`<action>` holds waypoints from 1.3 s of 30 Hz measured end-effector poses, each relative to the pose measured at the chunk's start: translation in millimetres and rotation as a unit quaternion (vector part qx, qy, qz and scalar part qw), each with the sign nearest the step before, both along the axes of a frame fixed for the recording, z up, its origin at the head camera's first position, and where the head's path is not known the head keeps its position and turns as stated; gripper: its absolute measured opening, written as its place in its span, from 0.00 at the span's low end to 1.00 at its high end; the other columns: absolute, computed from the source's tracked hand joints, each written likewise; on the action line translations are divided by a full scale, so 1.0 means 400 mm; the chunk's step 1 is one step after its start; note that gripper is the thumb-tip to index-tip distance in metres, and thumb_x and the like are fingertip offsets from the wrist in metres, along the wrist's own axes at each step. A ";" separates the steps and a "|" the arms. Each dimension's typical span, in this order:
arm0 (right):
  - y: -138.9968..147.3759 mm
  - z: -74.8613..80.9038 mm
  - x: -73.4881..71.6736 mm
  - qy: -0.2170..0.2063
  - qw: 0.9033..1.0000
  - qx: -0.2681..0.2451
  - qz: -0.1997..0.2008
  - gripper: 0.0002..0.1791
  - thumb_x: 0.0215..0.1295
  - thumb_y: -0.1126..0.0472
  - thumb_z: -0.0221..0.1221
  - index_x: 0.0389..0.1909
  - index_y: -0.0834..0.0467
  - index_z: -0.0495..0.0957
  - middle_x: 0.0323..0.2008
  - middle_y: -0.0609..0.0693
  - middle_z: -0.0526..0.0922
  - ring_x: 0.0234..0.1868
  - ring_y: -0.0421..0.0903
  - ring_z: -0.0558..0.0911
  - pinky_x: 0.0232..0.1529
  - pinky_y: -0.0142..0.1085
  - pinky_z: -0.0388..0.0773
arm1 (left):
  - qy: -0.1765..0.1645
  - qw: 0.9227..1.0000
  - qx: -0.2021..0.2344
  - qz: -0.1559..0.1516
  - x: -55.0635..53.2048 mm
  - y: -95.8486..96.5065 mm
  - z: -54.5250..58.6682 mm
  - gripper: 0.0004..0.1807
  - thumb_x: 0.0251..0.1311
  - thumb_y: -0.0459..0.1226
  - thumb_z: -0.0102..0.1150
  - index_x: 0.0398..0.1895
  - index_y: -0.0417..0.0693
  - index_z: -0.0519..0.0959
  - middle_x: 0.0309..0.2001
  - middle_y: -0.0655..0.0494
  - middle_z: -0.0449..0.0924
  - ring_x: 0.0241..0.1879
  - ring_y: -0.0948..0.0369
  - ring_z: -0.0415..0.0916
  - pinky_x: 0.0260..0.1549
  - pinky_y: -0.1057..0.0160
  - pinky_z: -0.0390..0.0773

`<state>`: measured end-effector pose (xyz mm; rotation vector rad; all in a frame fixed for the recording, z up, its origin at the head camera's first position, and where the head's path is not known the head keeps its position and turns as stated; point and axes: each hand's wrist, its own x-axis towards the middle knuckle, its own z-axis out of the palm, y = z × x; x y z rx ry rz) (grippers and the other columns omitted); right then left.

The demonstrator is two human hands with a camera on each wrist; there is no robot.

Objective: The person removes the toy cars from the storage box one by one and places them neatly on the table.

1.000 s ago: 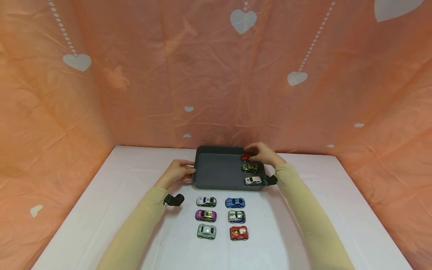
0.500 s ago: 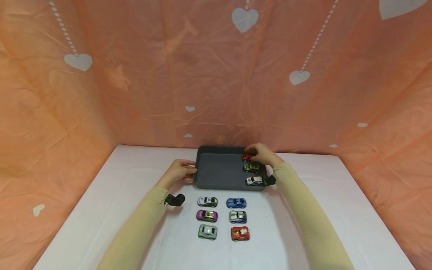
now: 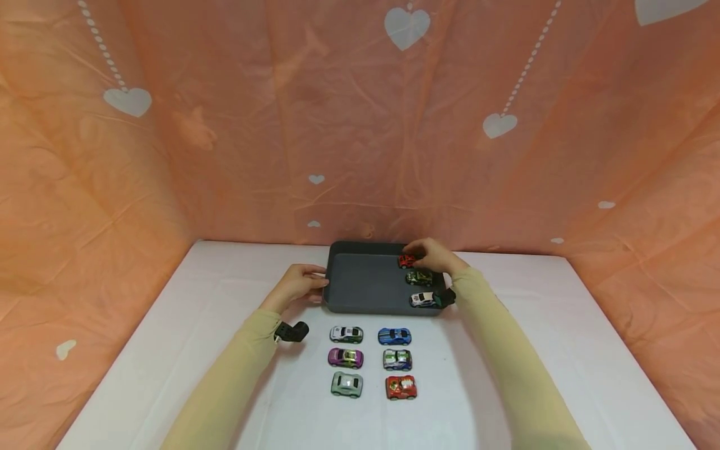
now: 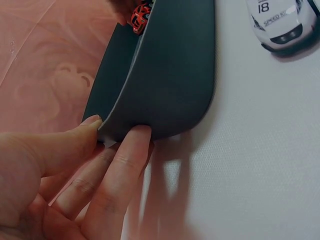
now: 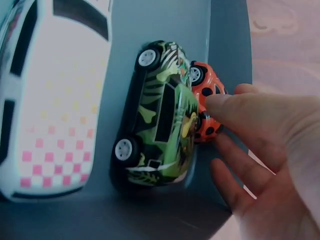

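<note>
In the head view my left hand (image 3: 297, 284) holds the left side of a dark grey tray (image 3: 360, 284). The left wrist view has the thumb at the rim and fingers against the outer wall. At the tray's far right corner my right hand (image 3: 433, 255) pinches a red toy car (image 3: 405, 261) with black spots; the right wrist view shows the thumb (image 5: 220, 102) on its side. Right beside it stands a green camouflage toy car (image 5: 167, 117). A white toy car (image 5: 55, 110) with pink checks is nearest the tray's front, partly hidden by the wrist camera in the head view.
Two columns of toy cars stand on the white table before the tray: white (image 3: 346, 335), purple (image 3: 345, 358) and pale green (image 3: 347, 384) on the left; blue (image 3: 395, 336), silver-green (image 3: 397, 359) and red (image 3: 401, 387) on the right. An orange curtain (image 3: 360, 156) hangs close behind.
My right hand has shifted slightly left along the tray's far side, and the red spotted toy car has moved left with it. My left hand stays on the tray.
</note>
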<state>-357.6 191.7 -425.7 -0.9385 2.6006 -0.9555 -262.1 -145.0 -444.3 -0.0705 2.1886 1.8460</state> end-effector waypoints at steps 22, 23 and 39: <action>-0.013 -0.007 0.002 0.008 0.999 0.034 -0.042 0.21 0.53 0.79 0.59 0.51 0.71 0.77 0.49 0.64 0.80 0.50 0.55 0.76 0.53 0.47 0.74 | 0.006 1.000 -0.004 -0.004 0.009 -0.007 0.009 0.22 0.62 0.26 0.56 0.60 0.28 0.69 0.49 0.30 0.77 0.39 0.50 0.82 0.31 0.61 0.84; -0.014 -0.007 0.003 0.011 0.998 0.037 -0.044 0.21 0.53 0.79 0.59 0.51 0.71 0.77 0.49 0.63 0.80 0.50 0.55 0.76 0.53 0.47 0.73 | 0.007 1.000 -0.004 -0.005 0.009 -0.007 0.009 0.22 0.63 0.26 0.56 0.60 0.28 0.69 0.49 0.30 0.77 0.39 0.50 0.82 0.31 0.61 0.84; -0.007 -0.010 0.008 0.013 0.998 0.042 -0.037 0.21 0.52 0.78 0.61 0.50 0.69 0.79 0.48 0.62 0.81 0.51 0.57 0.77 0.53 0.49 0.74 | -0.002 1.000 -0.008 -0.001 0.010 -0.003 0.006 0.22 0.62 0.26 0.56 0.61 0.29 0.70 0.48 0.32 0.78 0.36 0.53 0.82 0.30 0.61 0.84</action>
